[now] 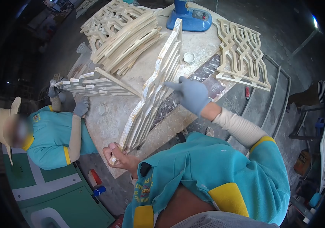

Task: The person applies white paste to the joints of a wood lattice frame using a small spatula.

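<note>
A white-edged lattice panel (151, 89) stands tilted on its edge across the worktable (122, 114). Bare and closed, my left hand (120, 156) grips the panel's near end. My right hand (192, 93), in a grey glove, is beside the panel's right side with a finger stretched toward it; nothing shows in this hand. Past the panel, a small round white dish (189, 57) sits on the table.
Curved wooden strips (128, 40) are stacked at the back left. A blue machine base (191, 19) stands at the back, a finished lattice (242, 55) at the right. A co-worker (52, 129) at the left handles another lattice piece (94, 85).
</note>
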